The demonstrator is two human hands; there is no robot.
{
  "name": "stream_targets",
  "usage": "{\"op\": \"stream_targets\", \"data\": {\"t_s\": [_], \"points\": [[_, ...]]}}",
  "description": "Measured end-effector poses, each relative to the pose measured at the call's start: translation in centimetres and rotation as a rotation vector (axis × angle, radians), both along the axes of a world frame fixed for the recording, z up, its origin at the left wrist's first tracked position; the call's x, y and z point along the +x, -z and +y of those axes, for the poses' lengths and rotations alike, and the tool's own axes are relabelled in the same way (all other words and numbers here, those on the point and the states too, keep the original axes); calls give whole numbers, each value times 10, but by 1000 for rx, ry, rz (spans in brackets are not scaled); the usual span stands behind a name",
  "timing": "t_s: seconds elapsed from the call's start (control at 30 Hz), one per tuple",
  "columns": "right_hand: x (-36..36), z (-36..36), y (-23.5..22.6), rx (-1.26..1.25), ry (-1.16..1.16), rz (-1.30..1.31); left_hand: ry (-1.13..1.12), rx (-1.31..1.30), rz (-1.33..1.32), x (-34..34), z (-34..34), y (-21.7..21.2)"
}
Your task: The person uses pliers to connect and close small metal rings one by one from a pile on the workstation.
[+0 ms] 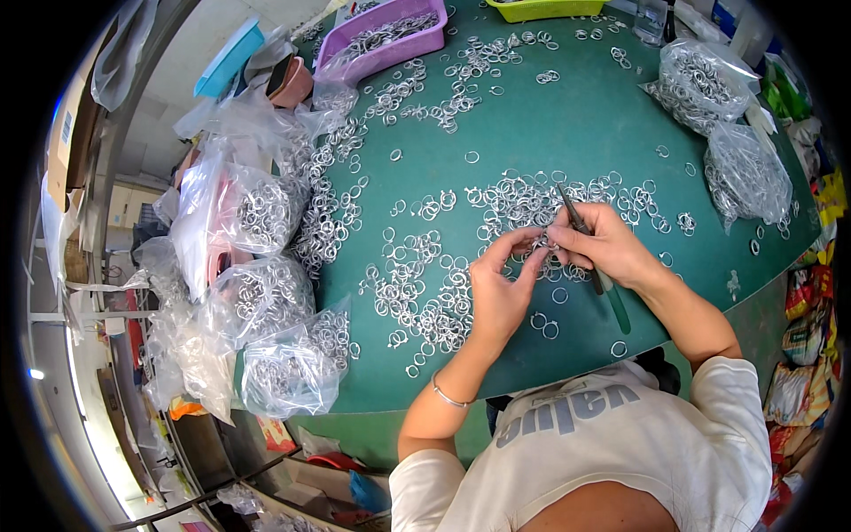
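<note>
My left hand (503,279) is closed in a pinch, fingertips meeting those of my right hand. Between them is a small silver metal ring (542,239), partly hidden by the fingers. My right hand (607,246) is wrapped round a slim pointed tool with a dark shaft (576,217) and a green handle (619,312); its tip points away from me. The tool's exact kind is unclear. Just beyond both hands lies a heap of silver rings (519,199), and another loose pile (425,297) spreads to the left of my left hand.
Bags of rings (266,297) line the left side of the green table (612,133). More bags (749,177) sit at the right edge. A purple basket (425,40) of rings and a yellow-green tray (550,9) stand at the far side. A few rings (545,326) lie near my forearms.
</note>
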State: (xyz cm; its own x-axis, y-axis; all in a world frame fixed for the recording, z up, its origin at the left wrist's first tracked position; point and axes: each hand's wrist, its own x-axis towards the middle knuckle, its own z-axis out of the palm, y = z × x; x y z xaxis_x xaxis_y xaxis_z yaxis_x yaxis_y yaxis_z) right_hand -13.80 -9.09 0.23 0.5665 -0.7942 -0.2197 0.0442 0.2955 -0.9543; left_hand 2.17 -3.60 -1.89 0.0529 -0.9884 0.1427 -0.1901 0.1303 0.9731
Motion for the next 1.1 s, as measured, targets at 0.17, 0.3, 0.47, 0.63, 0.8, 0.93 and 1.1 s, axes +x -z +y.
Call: {"op": "stream_targets", "data": {"t_s": [0.17,0.3,0.47,0.63,0.8,0.93,1.1], "points": [[-1,1,-2,-379,31,329,12,167,426,2,-4,0],[-4,4,-3,-698,-6,656,-4,206,660,8,-7,8],[-2,7,-3,-766,-101,660,26,172,638,7,-7,8],[0,7,0,-810,-153,695,40,126,522,3,-4,5],[-2,4,5,-842,-162,716,31,-12,344,4,-5,3],[-3,6,6,-851,-171,651,25,23,250,4,-5,-2],[0,7,6,-792,-130,675,131,-9,114,1,-5,11]]}}
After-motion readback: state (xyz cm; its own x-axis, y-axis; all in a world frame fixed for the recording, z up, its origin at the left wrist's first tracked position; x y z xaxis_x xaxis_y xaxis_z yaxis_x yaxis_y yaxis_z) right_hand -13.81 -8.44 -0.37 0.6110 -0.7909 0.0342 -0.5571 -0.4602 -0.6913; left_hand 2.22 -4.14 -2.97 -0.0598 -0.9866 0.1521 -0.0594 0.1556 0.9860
